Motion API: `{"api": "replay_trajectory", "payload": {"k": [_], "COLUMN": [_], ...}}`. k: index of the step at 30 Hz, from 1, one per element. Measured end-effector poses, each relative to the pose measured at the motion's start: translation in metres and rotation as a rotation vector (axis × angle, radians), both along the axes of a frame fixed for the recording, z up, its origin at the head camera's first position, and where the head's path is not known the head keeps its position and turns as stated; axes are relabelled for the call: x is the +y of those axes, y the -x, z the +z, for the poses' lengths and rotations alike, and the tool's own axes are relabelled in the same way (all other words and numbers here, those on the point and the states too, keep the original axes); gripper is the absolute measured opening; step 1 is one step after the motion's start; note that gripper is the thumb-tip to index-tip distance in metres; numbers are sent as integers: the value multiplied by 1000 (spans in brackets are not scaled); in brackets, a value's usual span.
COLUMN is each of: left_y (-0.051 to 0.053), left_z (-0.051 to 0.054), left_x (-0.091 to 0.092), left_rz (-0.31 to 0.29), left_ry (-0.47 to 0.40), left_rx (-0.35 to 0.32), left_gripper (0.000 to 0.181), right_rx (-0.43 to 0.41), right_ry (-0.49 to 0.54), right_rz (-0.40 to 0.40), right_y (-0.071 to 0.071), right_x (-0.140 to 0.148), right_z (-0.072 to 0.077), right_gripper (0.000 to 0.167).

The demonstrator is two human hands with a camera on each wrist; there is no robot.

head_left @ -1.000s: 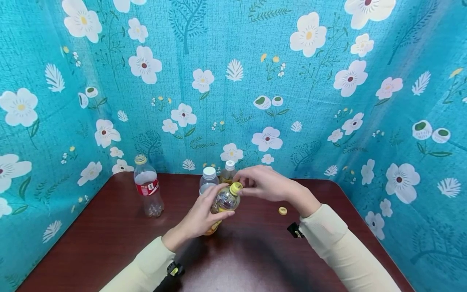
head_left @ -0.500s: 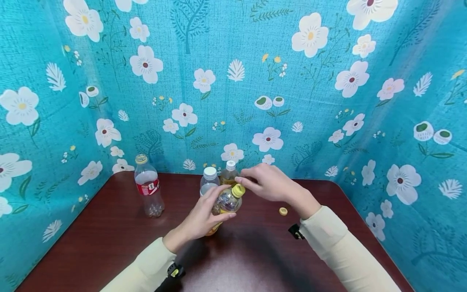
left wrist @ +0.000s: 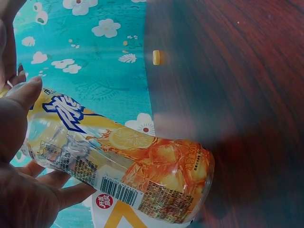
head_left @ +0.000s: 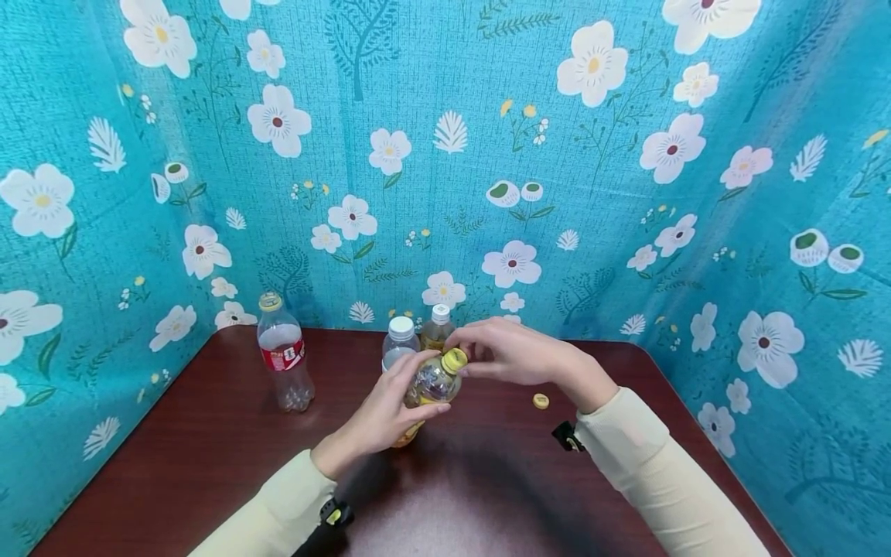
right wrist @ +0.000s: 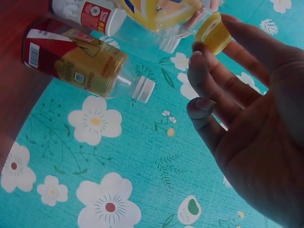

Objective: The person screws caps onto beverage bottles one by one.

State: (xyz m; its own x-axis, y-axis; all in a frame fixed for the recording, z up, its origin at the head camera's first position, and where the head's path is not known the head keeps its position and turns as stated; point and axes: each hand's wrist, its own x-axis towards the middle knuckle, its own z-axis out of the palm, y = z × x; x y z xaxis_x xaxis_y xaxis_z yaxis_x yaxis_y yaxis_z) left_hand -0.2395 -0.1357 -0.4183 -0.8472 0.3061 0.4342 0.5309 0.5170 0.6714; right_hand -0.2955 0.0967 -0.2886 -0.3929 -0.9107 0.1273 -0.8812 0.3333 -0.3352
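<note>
My left hand [head_left: 379, 414] grips a clear iced-tea bottle [left wrist: 142, 166] round its upper body; the label shows lemon slices and ice. The bottle tilts, its top leaning to the right. On its neck sits a yellow cap [right wrist: 215, 33], pinched between the thumb and forefinger of my right hand [head_left: 515, 352]. In the right wrist view the other fingers of that hand [right wrist: 256, 104] curve loosely beside the cap. Just behind stand a bottle with a wide white cap [head_left: 401, 328] and a bottle with a small white cap [right wrist: 143, 90] and a red and gold label.
An empty-looking bottle [head_left: 284, 360] with a red label and yellow cap stands at the left of the dark wooden table [head_left: 209, 449]. A loose yellow cap [head_left: 541, 401] lies to the right. Blue floral cloth [head_left: 445, 193] hangs round the back and sides.
Half a second ago my right fingers were lifted slightly off the yellow cap; now they pinch it again, as they did a second ago. My left hand keeps its grip on the bottle.
</note>
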Motion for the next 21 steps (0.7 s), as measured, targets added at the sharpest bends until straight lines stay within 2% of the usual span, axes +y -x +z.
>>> {"api": "replay_trajectory", "payload": {"k": [4,8,11,13,16,21], "left_y": [0,0,0,0,0,1], "left_z": [0,-1,-1,-1,-2,0], "left_x": [1,1,1,1,0,-1], "left_rz": [1,10,14,15,19,24], "left_ry": [4,-1,-8,-9,-4,-17], "left_rx": [14,16,6,0,-2,6], "left_gripper": [76,77,78,78,77,76], "right_rx": [51,137,171,170,114,13], "right_ry": [-9,-49,-55,-46,-15,22], "right_rz": [-48,-148,-189,-185,-136,-44], "right_y": [0,-1,0,1,3,5], "right_x": [-4,-8,-8,-7,-5,-4], "right_z": [-2,-5,-9,-11,-12,-10], "right_gripper": [11,23,29,24,16,30]}}
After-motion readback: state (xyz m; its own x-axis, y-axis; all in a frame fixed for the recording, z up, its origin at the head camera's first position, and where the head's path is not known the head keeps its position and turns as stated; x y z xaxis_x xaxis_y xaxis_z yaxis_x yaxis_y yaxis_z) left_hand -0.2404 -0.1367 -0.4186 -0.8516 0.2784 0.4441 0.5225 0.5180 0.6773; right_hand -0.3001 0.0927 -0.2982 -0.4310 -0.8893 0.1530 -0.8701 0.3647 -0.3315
